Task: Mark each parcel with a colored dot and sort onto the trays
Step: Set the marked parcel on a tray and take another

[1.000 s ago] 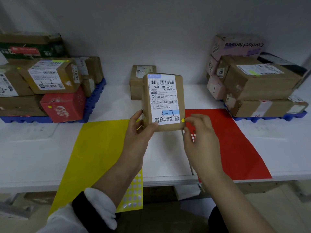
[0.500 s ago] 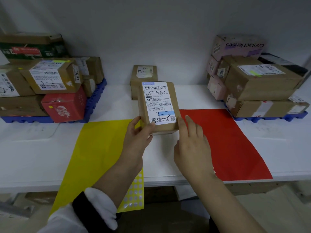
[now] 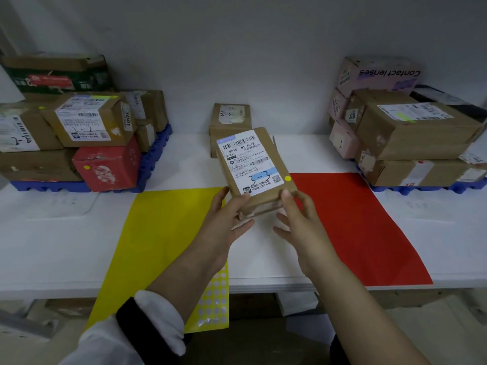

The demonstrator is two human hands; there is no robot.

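Note:
A small brown parcel with a white shipping label and a yellow dot at its right edge is held tilted above the white table. My left hand grips its near left corner, thumb on top. My right hand holds the near right corner with the thumb on the top face and fingers below. A yellow sheet lies under my left arm, a red sheet to the right. A yellow dot-sticker sheet hangs over the table's front edge.
A blue tray at the back left carries stacked parcels, among them a red box with a yellow dot. Another blue tray at the back right holds brown and pink boxes. One brown parcel stands at the back centre against the wall.
The yellow dot now sits on the parcel. The parcel has tipped from upright to lying tilted, lower down. My right hand moved from the dot to the parcel's near right corner.

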